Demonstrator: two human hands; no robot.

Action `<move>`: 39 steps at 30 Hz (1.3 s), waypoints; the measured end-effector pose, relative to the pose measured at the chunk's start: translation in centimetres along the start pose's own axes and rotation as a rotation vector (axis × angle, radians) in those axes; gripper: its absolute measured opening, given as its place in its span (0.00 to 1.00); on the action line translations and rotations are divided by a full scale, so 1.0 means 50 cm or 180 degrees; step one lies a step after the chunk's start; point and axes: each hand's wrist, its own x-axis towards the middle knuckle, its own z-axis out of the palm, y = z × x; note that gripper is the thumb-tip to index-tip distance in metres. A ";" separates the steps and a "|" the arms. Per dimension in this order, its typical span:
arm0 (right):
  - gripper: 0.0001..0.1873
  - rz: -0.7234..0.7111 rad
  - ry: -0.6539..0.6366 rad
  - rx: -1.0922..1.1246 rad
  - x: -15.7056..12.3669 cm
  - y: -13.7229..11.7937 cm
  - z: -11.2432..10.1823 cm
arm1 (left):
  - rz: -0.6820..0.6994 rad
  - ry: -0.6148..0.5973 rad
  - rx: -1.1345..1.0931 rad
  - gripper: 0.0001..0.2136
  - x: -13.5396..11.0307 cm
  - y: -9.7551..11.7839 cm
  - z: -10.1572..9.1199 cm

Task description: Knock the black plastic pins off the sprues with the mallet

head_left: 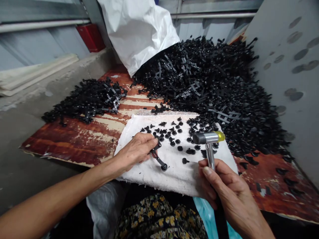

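Note:
My left hand (141, 147) pinches a small black jointed plastic part (159, 160) over the white cloth (139, 169). One arm of that part points down to the right and ends in a round piece. In my right hand (224, 186) is a mallet (210, 137), gripped around its handle, with the head raised above the cloth. The mallet has a metal body, a dark face on the left and a yellow face on the right. Several loose black plugs (179, 148) with round heads lie on the cloth between and beyond my hands.
A large heap of black parts (211, 76) covers the back and right of the worn red board (82, 142). A smaller heap (87, 99) lies to the left. A white sack (139, 33) hangs over the back, and a spotted pale panel (286, 66) stands at the right.

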 end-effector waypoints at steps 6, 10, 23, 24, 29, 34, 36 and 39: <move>0.20 -0.0033 -0.0081 -0.0083 0.005 0.010 -0.004 | 0.0058 -0.0113 0.0142 0.19 0.011 -0.018 -0.014; 0.21 0.0026 -0.0071 -0.0071 0.001 0.002 0.000 | 0.0135 -0.0183 0.0185 0.19 0.017 -0.024 -0.021; 0.20 0.0108 0.0025 -0.0112 -0.008 -0.013 0.009 | -0.0013 -0.0130 0.0233 0.18 0.019 -0.025 -0.021; 0.20 0.0111 0.0029 -0.0112 -0.007 -0.011 0.008 | -0.0025 -0.0137 0.0249 0.18 0.021 -0.028 -0.023; 0.23 0.0062 -0.0169 -0.0290 0.001 0.001 -0.009 | -0.0086 -0.0172 0.0371 0.18 0.040 -0.043 -0.035; 0.24 -0.0342 -0.0227 -0.1142 0.000 -0.002 -0.019 | -0.0109 -0.0208 0.0468 0.16 0.055 -0.050 -0.048; 0.23 -0.0717 -0.0196 -0.1471 0.000 -0.007 -0.015 | -0.0109 -0.0199 0.0529 0.16 0.051 -0.052 -0.050; 0.23 -0.1370 -0.0384 -0.1872 0.009 -0.012 -0.006 | -0.0093 -0.0175 0.0588 0.15 0.046 -0.054 -0.052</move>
